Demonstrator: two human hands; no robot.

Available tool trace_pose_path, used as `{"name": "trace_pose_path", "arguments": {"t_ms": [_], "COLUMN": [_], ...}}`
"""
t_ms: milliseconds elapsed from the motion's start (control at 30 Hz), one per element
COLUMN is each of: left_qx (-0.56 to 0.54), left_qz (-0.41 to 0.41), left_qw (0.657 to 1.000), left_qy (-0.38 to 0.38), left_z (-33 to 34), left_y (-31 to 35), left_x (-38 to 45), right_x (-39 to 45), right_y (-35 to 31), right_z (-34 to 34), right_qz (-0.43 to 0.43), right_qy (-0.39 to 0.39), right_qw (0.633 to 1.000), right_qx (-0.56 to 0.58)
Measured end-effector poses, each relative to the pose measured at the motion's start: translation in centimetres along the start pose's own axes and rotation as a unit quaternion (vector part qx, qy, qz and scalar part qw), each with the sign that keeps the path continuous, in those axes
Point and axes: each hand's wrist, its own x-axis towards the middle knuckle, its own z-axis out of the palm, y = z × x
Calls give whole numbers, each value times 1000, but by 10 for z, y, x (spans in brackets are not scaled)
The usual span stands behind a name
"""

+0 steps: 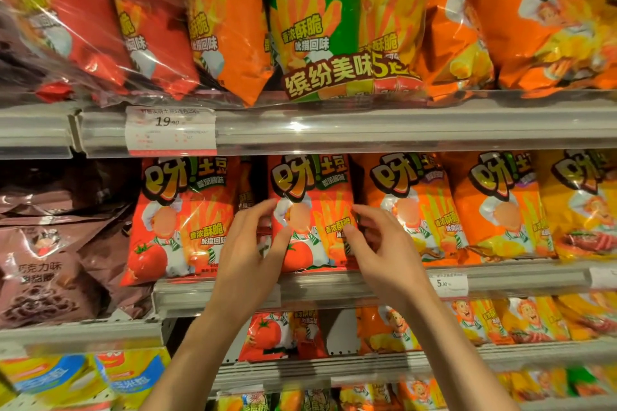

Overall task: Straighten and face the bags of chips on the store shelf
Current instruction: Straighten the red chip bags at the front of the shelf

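Observation:
A red tomato-flavour chip bag (312, 210) stands upright on the middle shelf (334, 287), facing front. My left hand (250, 250) pinches its left edge between thumb and fingers. My right hand (374, 243) does the same on its right edge. To the left, a second red tomato bag (180, 220) leans slightly. Between the two, a narrow bag (246, 197) sits turned sideways, mostly hidden. To the right stand two orange bags (410, 207) (500, 207) and a yellow one (581, 207).
Brown chocolate snack bags (50, 260) slump on the left. The upper shelf (367, 127) holds large multipacks (334, 27) and a 19.90 price tag (170, 130). A 5.90 tag (449, 283) is on the middle rail. Lower shelves carry smaller chip bags (280, 334).

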Motion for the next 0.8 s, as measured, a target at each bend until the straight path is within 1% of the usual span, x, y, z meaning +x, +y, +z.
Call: {"name": "trace_pose_path", "arguments": {"t_ms": [100, 167, 267, 433, 600, 700, 800], "left_qx": [-14, -26, -76, -131, -135, -144, -143], "left_qz": [14, 8, -21, -31, -96, -129, -132], "left_qw": [1000, 1000, 995, 983, 979, 977, 979], "left_qy": [-9, -13, -59, -122, -120, -93, -64], "left_z": [-12, -19, -31, -52, -81, -93, -98], "left_y": [0, -4, -8, -22, -48, -54, -54], "left_x": [-12, -16, -23, -40, -60, -67, -73], "right_x": [-14, -23, -42, -74, -100, -107, -105], "right_y": [0, 1, 1, -5, -16, -22, -25], "right_z": [-2, 0, 5, 24, 42, 48, 48], "right_qz": [38, 69, 105, 154, 178, 186, 185], "right_qy": [26, 35, 17, 37, 36, 21, 4], "right_qw": [999, 995, 988, 982, 975, 972, 969], "right_qx": [23, 57, 110, 105, 125, 144, 166]}}
